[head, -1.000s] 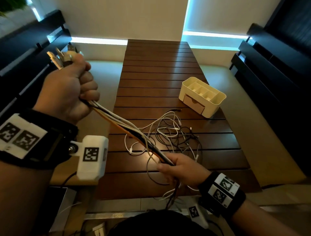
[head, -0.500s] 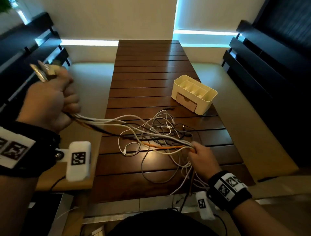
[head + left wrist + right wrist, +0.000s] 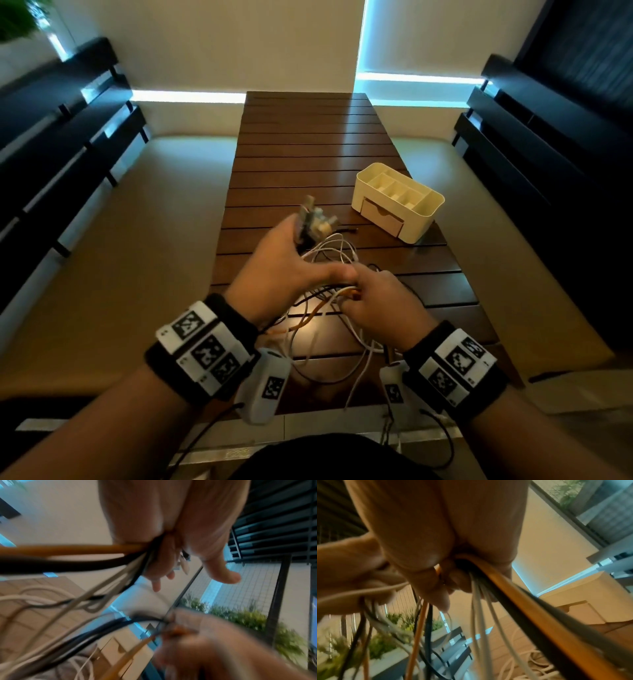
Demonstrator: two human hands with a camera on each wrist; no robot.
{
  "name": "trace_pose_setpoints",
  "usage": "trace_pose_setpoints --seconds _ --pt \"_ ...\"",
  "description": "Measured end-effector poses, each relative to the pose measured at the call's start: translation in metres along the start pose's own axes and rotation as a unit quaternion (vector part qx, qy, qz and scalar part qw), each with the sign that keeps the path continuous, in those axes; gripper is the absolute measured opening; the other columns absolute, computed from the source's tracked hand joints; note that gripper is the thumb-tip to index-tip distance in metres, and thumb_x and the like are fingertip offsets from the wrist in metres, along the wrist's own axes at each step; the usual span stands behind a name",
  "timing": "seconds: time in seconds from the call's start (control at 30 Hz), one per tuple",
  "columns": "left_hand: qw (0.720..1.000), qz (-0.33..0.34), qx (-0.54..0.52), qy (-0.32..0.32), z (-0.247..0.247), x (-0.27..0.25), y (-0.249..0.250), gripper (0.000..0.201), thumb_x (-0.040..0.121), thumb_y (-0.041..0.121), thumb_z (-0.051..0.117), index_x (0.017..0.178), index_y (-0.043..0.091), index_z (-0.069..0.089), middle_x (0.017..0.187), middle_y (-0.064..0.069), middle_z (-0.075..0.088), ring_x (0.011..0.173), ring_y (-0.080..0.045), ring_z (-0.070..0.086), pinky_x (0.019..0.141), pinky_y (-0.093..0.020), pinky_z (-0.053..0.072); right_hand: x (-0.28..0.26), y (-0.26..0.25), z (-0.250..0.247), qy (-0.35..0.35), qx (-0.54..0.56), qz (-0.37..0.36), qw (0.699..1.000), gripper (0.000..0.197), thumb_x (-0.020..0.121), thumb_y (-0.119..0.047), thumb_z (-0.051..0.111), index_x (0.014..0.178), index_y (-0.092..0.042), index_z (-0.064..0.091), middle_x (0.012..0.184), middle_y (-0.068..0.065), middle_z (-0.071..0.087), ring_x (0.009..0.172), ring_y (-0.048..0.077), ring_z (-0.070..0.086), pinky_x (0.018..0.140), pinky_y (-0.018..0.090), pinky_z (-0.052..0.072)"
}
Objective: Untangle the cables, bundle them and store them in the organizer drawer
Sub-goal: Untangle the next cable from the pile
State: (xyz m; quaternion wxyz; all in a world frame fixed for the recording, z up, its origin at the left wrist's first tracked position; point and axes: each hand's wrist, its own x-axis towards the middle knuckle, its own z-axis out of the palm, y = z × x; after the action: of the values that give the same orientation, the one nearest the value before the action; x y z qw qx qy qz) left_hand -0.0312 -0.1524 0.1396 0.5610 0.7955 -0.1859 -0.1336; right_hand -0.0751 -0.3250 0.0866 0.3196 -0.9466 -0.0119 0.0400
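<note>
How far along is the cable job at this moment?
Early to midway. Done: the plug ends are gathered in the left hand. In hand: the right hand grips the same cables close by, the two hands almost touching. Left: loose loops lie on the table, I see no tie, and the organizer drawer is closed.

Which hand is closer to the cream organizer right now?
Left. The left hand, gripping the cables with plug ends up, reaches nearest the organizer. The right hand holds the cables lower, nearer the person.
</note>
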Motion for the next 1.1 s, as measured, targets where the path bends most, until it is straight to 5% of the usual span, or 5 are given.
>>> trace_pose_setpoints --seconds 0.33,0.53,0.77,0.97,1.1 --pt "0.989 0.089 0.088 -0.073 -0.007 0.002 0.004 0.029 0.081 0.011 0.077 0.093 0.03 0.06 0.093 0.019 0.067 0.082 -0.002 0.066 0.073 -0.013 0.051 0.007 0.008 -0.015 0.05 0.145 -0.041 0.987 0.028 0.087 -0.014 0.071 0.091 -0.036 0.055 0.082 -0.001 0.066 0.072 0.009 0.065 0.065 0.021 0.056" --pt "0.996 0.087 -0.018 -0.008 -0.033 -0.001 0.019 0.011 0.087 0.005 0.067 0.097 0.008 0.063 0.072 0.002 0.068 0.057 -0.001 0.063 0.053 -0.012 0.047 0.025 0.057 0.008 -0.03 0.078 0.122 0.989 0.015 0.087 -0.036 0.07 0.09 -0.036 0.055 0.09 -0.003 0.064 0.081 0.012 0.062 0.063 0.023 0.046" --pt "0.994 0.058 -0.071 0.059 -0.063 -0.001 0.008 0.01 0.082 0.03 0.066 0.082 0.02 0.063 0.069 -0.006 0.059 0.048 -0.013 0.046 0.042 -0.023 0.038 0.016 0.051 -0.009 0.12 0.131 0.033 0.984 0.01 0.09 -0.033 0.067 0.09 -0.027 0.059 0.077 -0.002 0.064 0.065 0.01 0.063 0.058 0.027 0.055" --pt "0.979 0.078 -0.156 0.102 -0.085 0.002 0.015 0.011 0.095 0.008 0.056 0.087 0.015 0.059 0.067 -0.01 0.051 0.037 -0.005 0.042 0.036 -0.017 0.034 0.012 0.077 -0.016 -0.127 -0.176 0.128 0.968 0.057 0.076 -0.082 0.048 0.094 -0.029 0.058 0.087 -0.015 0.057 0.094 0.007 0.05 0.113 0.049 0.027" --pt "0.967 0.069 -0.213 0.122 -0.09 0.004 0.016 0.012 0.095 0.008 0.055 0.088 0.017 0.058 0.068 -0.009 0.049 0.042 -0.005 0.047 0.036 -0.015 0.035 0.01 0.122 -0.004 -0.142 -0.149 0.207 0.956 0.078 0.061 -0.094 0.041 0.09 -0.024 0.059 0.092 -0.006 0.065 0.09 0.015 0.061 0.099 0.046 0.043"
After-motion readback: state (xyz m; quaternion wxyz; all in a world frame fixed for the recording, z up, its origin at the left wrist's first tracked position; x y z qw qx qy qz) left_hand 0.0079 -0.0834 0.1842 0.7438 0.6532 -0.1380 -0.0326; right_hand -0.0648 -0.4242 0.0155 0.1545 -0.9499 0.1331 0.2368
